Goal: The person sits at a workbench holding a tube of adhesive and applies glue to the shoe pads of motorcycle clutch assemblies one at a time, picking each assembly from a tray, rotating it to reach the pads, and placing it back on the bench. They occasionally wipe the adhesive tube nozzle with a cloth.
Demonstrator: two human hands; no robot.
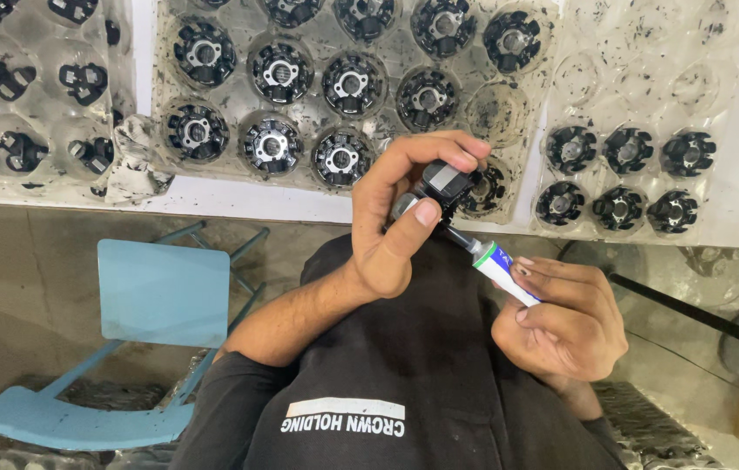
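Left hand (391,231) pinches a black part (448,187) above the lap, at the table edge. Right hand (565,318) grips a white tube (500,265), nozzle touching the part. Trays (160,104) of parts behind.

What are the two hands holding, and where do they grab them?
The left hand pinches a small black part by its sides, thumb against fingers. The right hand grips a white tube by its body, nozzle at the part.
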